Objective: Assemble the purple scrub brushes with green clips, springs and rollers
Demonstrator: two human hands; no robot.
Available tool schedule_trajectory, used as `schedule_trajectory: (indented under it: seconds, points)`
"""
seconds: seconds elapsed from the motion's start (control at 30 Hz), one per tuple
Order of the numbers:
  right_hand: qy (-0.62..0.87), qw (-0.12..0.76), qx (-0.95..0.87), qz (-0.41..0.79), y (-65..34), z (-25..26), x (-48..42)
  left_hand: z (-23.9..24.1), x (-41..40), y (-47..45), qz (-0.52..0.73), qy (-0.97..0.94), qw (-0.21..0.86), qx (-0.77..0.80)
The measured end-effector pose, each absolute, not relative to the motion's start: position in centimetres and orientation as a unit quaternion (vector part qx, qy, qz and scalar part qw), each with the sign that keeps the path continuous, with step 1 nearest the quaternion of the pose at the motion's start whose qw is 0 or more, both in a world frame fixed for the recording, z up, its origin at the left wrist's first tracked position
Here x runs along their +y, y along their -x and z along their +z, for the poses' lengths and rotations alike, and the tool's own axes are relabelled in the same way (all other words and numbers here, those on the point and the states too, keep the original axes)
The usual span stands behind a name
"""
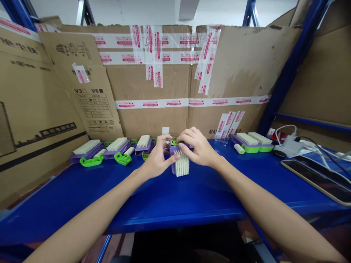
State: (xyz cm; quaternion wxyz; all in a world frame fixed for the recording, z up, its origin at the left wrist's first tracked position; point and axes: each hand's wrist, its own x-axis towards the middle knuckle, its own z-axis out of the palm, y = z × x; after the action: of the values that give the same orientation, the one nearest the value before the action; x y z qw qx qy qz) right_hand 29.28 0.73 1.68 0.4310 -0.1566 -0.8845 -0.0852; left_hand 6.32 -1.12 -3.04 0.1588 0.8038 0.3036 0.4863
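Observation:
Both hands grip one purple scrub brush (182, 163) above the blue shelf, its pale bristles facing me and a green part at its top end. My left hand (159, 159) holds the brush's left side, thumb pressed by the bristles. From the right, my right hand (196, 147) curls its fingers over the top end at the green part. Fingers partly hide how the green part sits on the purple body. Left of my hands stands another purple brush (143, 143) with bristles up.
More purple brushes (116, 144) with loose green handles (123, 158) stand at left. At right are brushes with green ends (251, 148), a white roller (239, 148), a charger with cables (291, 145) and a phone (315, 179). Taped cardboard (153, 82) walls the back of the blue shelf (175, 204).

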Motion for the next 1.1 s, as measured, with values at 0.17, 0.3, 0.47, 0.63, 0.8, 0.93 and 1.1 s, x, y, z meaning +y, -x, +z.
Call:
schedule_trajectory:
  seconds: [0.17, 0.3, 0.47, 0.63, 0.8, 0.93, 1.1]
  points:
    - [0.158, 0.413, -0.891, -0.106, -29.2, 1.7, 0.5, -3.6, -1.1, -6.8, 0.419, -0.807, 0.233, 0.345]
    - [0.163, 0.387, -0.901, -0.107, -29.0, 1.5, 0.3, -3.2, -1.6, -7.3, 0.42, -0.799, 0.247, 0.352]
    - [0.167, 0.398, -0.897, -0.096, -28.9, 1.6, 0.2, -3.4, -1.6, -7.3, 0.402, -0.807, 0.215, 0.375]
    - [0.186, 0.435, -0.877, -0.08, -28.9, 1.5, 0.1, -4.2, -0.9, -7.0, 0.409, -0.814, 0.198, 0.362]
    - [0.178, 0.454, -0.873, -0.028, -28.9, 1.4, 0.1, -4.8, -0.5, -6.7, 0.414, -0.816, 0.221, 0.338]
    - [0.168, 0.46, -0.871, 0.014, -28.9, 1.3, 0.1, -4.8, -0.4, -6.7, 0.415, -0.811, 0.221, 0.348]
    - [0.172, 0.437, -0.882, 0.035, -28.8, 1.2, 0.1, -4.8, -0.3, -6.6, 0.421, -0.816, 0.211, 0.337]
